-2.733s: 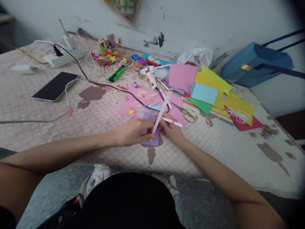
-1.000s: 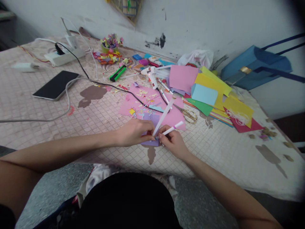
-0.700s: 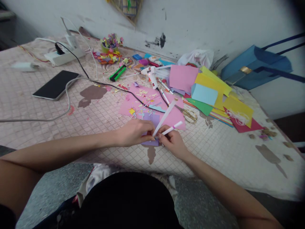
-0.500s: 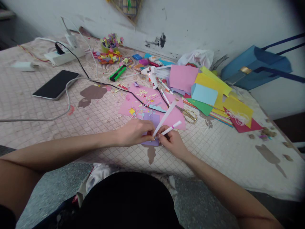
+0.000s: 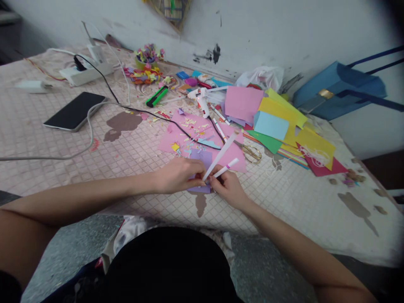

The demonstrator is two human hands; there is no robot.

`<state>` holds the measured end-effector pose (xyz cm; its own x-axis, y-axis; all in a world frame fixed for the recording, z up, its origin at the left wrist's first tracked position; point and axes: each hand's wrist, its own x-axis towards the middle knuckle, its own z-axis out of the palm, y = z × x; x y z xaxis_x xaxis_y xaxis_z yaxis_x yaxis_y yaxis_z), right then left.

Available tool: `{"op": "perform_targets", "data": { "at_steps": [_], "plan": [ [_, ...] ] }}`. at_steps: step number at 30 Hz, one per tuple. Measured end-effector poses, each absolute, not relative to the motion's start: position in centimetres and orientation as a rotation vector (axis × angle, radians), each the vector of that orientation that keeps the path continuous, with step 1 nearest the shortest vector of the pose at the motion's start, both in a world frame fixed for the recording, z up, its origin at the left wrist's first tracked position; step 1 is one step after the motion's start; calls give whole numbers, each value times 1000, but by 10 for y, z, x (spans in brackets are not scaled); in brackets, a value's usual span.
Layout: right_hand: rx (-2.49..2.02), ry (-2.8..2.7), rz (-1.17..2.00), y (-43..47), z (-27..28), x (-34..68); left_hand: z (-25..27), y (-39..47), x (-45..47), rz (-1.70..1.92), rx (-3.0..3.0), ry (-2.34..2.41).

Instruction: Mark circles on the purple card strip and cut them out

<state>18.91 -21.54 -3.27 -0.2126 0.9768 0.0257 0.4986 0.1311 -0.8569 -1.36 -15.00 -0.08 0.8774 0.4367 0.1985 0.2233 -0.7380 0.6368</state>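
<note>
My left hand (image 5: 181, 174) is closed in a pinch at the lower end of a long white paper strip (image 5: 220, 155), which slants up and away to the right. My right hand (image 5: 232, 188) is closed around a white marker with a purple band (image 5: 227, 168), its far end pointing up to the right. Fingertips of both hands nearly meet, and they hide where the strip and marker come together. Beneath them lies a piece of purple paper (image 5: 202, 156), partly covered by the hands, overlapping a pink sheet (image 5: 233, 158) strewn with paper scraps.
Past the hands are a white glue gun (image 5: 202, 101) with a black cord, gold-handled scissors (image 5: 252, 154), and a green cutter (image 5: 157, 96). Coloured paper (image 5: 277, 118) is piled at right, near a blue bag (image 5: 337, 92). A phone (image 5: 75, 111) and power strip (image 5: 85, 75) occupy the left.
The marker has tilted slightly in my right hand, and its far end sits a little further left. Both hands stay almost in place, still holding the strip and marker.
</note>
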Motion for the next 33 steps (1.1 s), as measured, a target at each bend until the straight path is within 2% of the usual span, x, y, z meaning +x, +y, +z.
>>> {"op": "perform_targets", "data": {
  "at_steps": [25,33],
  "plan": [
    [-1360,-1865,1021,-201,-33,191,-5,-149,-14,495,2418,446],
    [-1142,-1927,1282,-181,-26,193,-6,-148,-14,539,2436,395]
  ]
}}
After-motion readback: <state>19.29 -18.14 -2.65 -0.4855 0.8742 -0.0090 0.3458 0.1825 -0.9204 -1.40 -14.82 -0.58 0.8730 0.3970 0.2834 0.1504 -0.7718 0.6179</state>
